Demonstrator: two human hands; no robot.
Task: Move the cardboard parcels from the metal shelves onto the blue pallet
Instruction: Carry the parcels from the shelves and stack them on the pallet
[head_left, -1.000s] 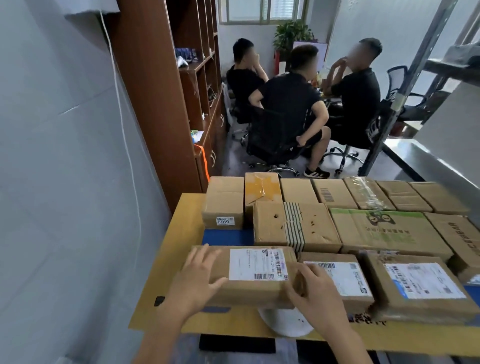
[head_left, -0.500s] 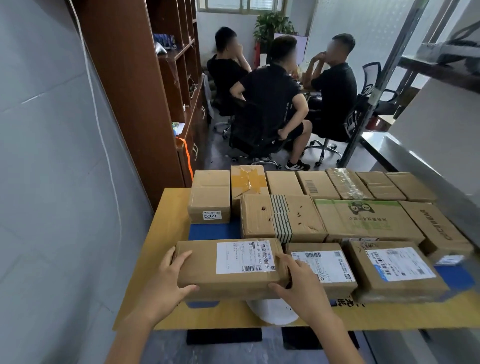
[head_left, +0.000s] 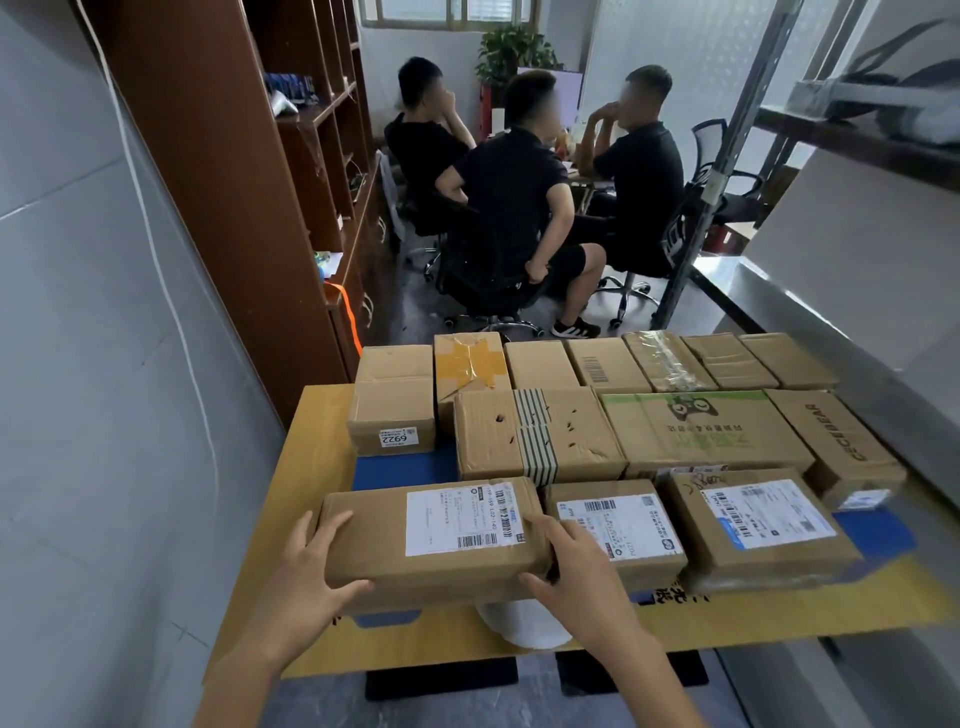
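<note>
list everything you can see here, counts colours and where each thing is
held parcel: one, brown with a white label, front left of the rows
other parcels: twelve visible, brown, in rows behind and to the right of it
pallet: one, blue, showing in gaps between the parcels
cardboard sheet: one, yellow, showing left and in front of the parcels
bookcase: one, brown, along the left wall
seated people: three, black shirts, at the back
plant: one, green, by the window
metal shelves: one unit, grey, right
left hand: one, bare, grips the held parcel's left end
right hand: one, bare, grips its right end
</note>
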